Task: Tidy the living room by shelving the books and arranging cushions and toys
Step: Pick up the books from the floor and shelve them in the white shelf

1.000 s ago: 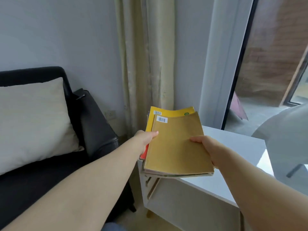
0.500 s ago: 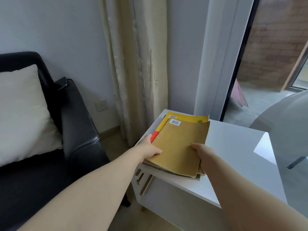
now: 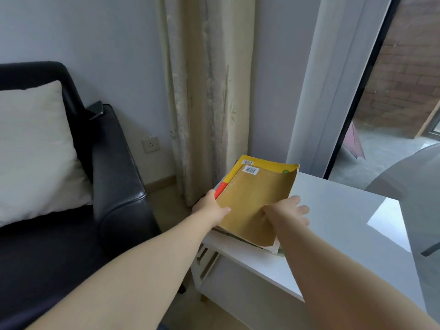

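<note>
Several books [image 3: 250, 203] lie stacked on the left corner of a white table [image 3: 345, 222]. The left hand [image 3: 210, 208] grips the pile's left edge, thumb on top. The right hand [image 3: 285, 213] lies at its right edge, fingers spread and straight. The step appears to be setting or squaring the pile. Shelving it would call for a firm two-handed grip. A curtain [image 3: 204, 91] hangs just behind. A sofa [image 3: 114, 186] with a cushion [image 3: 33, 151] stands left, seemingly clear of the way.
</note>
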Demonstrator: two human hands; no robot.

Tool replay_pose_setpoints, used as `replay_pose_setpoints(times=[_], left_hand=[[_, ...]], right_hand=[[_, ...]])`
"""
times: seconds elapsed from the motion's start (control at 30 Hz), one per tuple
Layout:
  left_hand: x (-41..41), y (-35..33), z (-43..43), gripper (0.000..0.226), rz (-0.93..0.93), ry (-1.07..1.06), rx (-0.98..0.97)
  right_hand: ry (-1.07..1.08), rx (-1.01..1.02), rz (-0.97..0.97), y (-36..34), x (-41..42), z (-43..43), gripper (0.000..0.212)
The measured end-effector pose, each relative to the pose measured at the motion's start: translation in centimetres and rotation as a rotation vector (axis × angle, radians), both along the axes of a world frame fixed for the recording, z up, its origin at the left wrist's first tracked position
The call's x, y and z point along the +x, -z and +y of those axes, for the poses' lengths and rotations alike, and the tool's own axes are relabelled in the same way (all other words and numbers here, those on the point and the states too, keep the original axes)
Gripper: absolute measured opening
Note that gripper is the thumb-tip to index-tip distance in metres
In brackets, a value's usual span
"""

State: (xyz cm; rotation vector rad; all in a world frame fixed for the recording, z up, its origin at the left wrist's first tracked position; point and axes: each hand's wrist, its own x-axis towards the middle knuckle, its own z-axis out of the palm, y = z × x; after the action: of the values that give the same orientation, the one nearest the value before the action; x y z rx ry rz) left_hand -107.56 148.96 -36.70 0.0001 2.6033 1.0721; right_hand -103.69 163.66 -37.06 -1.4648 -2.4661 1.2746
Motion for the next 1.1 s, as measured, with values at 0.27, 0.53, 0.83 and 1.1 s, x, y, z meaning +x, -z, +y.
replay_pose_setpoints(times=[0.27, 0.53, 0.83, 1.1], left_hand=[[1.7, -2.6, -4.9, 0.030, 0.252, -0.131, 0.060], [4.4, -6.9, -17.5, 0.018, 0.337, -0.427, 0.067], [13.6, -5.2, -34.8, 0.016, 0.287, -0.848, 0.129], [25.2, -0.4, -48.0, 0.014, 0.218, -1.303, 0.124]], right_hand=[[-0.265, 0.340, 0.242, -3.2, 1.2, -4.9, 0.058], [-0.608, 0.076, 0.500, -7.7, 0.5, -17.8, 0.033], [-1.059, -0.248, 0.434, -5.5, 4.1, -38.2, 0.026], [-1.453, -0.313, 0.117, -0.7, 11.2, -55.4, 0.009]])
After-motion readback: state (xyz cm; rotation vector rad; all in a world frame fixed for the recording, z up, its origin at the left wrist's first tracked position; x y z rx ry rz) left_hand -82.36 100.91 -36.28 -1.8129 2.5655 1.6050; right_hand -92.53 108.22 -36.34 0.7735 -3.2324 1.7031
